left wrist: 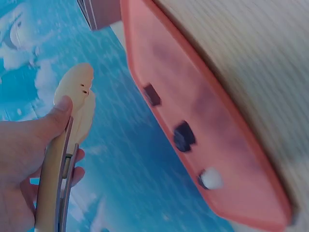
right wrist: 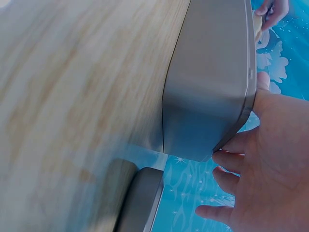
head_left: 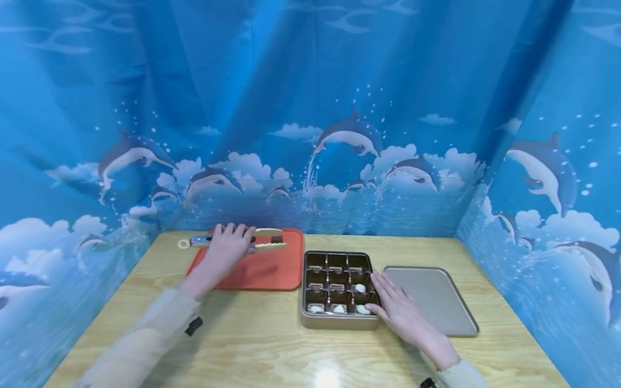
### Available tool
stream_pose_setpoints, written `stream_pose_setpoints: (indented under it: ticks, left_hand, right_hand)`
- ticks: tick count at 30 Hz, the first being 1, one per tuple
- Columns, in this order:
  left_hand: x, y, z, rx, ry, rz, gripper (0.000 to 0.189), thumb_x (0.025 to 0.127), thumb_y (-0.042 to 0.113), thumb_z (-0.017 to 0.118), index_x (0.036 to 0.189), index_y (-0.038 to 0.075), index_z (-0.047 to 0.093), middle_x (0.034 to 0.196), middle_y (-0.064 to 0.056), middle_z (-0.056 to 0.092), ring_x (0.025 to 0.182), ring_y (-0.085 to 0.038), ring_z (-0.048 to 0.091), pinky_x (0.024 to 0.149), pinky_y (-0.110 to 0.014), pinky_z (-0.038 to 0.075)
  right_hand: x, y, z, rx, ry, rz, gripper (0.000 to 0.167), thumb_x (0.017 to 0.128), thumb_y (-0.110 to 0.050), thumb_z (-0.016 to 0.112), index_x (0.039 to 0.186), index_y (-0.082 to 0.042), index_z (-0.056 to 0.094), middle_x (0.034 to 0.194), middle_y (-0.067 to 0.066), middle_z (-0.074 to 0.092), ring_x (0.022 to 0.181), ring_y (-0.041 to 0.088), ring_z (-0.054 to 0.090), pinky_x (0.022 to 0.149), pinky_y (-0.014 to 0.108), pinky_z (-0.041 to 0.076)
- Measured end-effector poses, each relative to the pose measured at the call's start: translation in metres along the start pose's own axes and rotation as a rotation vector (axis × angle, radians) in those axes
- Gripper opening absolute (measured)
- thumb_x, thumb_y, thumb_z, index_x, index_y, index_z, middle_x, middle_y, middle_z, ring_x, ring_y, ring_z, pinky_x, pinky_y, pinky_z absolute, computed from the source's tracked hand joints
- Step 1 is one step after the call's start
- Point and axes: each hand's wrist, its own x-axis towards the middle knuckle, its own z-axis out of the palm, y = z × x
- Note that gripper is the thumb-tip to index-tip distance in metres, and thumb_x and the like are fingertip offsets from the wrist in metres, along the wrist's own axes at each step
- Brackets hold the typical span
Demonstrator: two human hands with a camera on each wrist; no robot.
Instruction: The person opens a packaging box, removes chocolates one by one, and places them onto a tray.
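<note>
My left hand (head_left: 229, 245) grips a pair of tongs (head_left: 200, 240) above the red tray (head_left: 257, 274). In the left wrist view the cream, scalloped tips of the tongs (left wrist: 79, 104) show no piece between them. On the tray lie a small dark piece (left wrist: 152, 95), a dark lump (left wrist: 184, 137) and a white-topped piece (left wrist: 211, 178). My right hand (head_left: 400, 312) rests against the right edge of a metal tin (head_left: 339, 322), fingers extended, thumb at the front right corner. Inside, a brown divided insert bears several white pieces (head_left: 360, 288) in its compartments.
A flat metal lid (head_left: 432, 296) lies on the wooden table (head_left: 252, 345), right of the tin and partly behind my right hand. A blue dolphin-print curtain (head_left: 291, 108) encloses the table's back and sides.
</note>
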Motion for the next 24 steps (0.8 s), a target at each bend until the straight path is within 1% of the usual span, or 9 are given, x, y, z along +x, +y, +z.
stream_pose_setpoints:
  ticks: [3, 4, 7, 12, 14, 17, 19, 21, 24]
  left_hand:
    - [0.010, 0.013, -0.003, -0.001, 0.005, 0.037, 0.059, 0.083, 0.049, 0.079, 0.122, 0.007, 0.067, 0.104, -0.011, 0.069, 0.092, -0.032, 0.063, 0.077, -0.047, 0.050]
    - [0.013, 0.018, -0.004, -0.002, -0.006, 0.044, 0.060, 0.083, 0.050, 0.078, 0.124, 0.007, 0.066, 0.105, -0.010, 0.069, 0.093, -0.031, 0.063, 0.078, -0.046, 0.050]
    - [0.024, 0.033, -0.009, -0.003, -0.003, 0.086, 0.065, 0.084, 0.055, 0.076, 0.127, 0.009, 0.065, 0.108, -0.008, 0.069, 0.095, -0.028, 0.062, 0.079, -0.041, 0.048]
    - [0.041, 0.059, -0.015, -0.057, 0.053, 0.197, 0.064, 0.084, 0.057, 0.075, 0.128, 0.012, 0.065, 0.109, -0.005, 0.068, 0.094, -0.025, 0.062, 0.077, -0.037, 0.046]
    - [0.048, 0.069, -0.017, -0.068, 0.050, 0.247, 0.064, 0.084, 0.057, 0.074, 0.130, 0.014, 0.065, 0.110, -0.003, 0.067, 0.096, -0.025, 0.061, 0.078, -0.037, 0.045]
    - [0.059, 0.085, -0.021, -0.065, 0.017, 0.317, 0.065, 0.086, 0.057, 0.072, 0.136, 0.016, 0.062, 0.115, -0.001, 0.066, 0.099, -0.023, 0.060, 0.081, -0.036, 0.046]
    - [0.066, 0.095, -0.023, -0.055, 0.007, 0.357, 0.068, 0.084, 0.057, 0.072, 0.139, 0.018, 0.060, 0.119, 0.001, 0.066, 0.102, -0.022, 0.059, 0.084, -0.037, 0.046]
    - [0.073, 0.103, -0.024, -0.046, 0.012, 0.392, 0.069, 0.083, 0.056, 0.073, 0.140, 0.020, 0.060, 0.122, 0.003, 0.065, 0.104, -0.021, 0.059, 0.085, -0.037, 0.046]
    - [0.081, 0.115, -0.026, -0.020, 0.039, 0.439, 0.068, 0.080, 0.056, 0.075, 0.138, 0.023, 0.061, 0.124, 0.006, 0.065, 0.107, -0.019, 0.058, 0.088, -0.038, 0.046]
  right_hand:
    - [0.000, 0.000, 0.000, 0.007, -0.006, 0.003, 0.074, 0.103, -0.044, 0.054, 0.158, -0.001, 0.029, 0.163, 0.016, 0.025, 0.150, 0.040, 0.026, 0.114, 0.067, 0.024]
    - [0.000, 0.000, 0.000, 0.008, -0.006, 0.005, 0.075, 0.103, -0.045, 0.054, 0.158, -0.001, 0.028, 0.163, 0.016, 0.025, 0.150, 0.040, 0.026, 0.114, 0.067, 0.023]
    - [0.000, 0.001, 0.001, 0.006, -0.008, 0.006, 0.075, 0.103, -0.045, 0.053, 0.158, -0.001, 0.028, 0.163, 0.016, 0.024, 0.150, 0.040, 0.025, 0.114, 0.067, 0.023]
    - [0.000, 0.000, 0.001, 0.008, -0.004, 0.001, 0.075, 0.103, -0.047, 0.053, 0.158, -0.001, 0.029, 0.164, 0.016, 0.024, 0.150, 0.040, 0.025, 0.113, 0.067, 0.024]
    - [-0.001, 0.000, 0.000, 0.011, 0.002, -0.001, 0.075, 0.103, -0.046, 0.053, 0.157, 0.000, 0.030, 0.164, 0.016, 0.025, 0.150, 0.041, 0.025, 0.113, 0.068, 0.025]
    - [-0.001, 0.001, 0.001, 0.018, 0.016, -0.013, 0.074, 0.103, -0.044, 0.054, 0.157, 0.000, 0.030, 0.163, 0.018, 0.025, 0.149, 0.042, 0.026, 0.111, 0.069, 0.025]
    - [-0.001, 0.001, 0.000, 0.016, 0.022, -0.018, 0.073, 0.103, -0.042, 0.055, 0.157, 0.001, 0.031, 0.163, 0.019, 0.026, 0.149, 0.043, 0.027, 0.111, 0.070, 0.026]
    - [-0.001, 0.001, 0.000, 0.013, 0.021, -0.020, 0.073, 0.103, -0.042, 0.055, 0.157, 0.001, 0.031, 0.163, 0.019, 0.027, 0.149, 0.043, 0.027, 0.111, 0.070, 0.026]
    - [-0.001, 0.001, 0.000, 0.004, 0.010, -0.009, 0.072, 0.103, -0.042, 0.055, 0.157, 0.000, 0.030, 0.163, 0.018, 0.026, 0.149, 0.041, 0.026, 0.112, 0.068, 0.025]
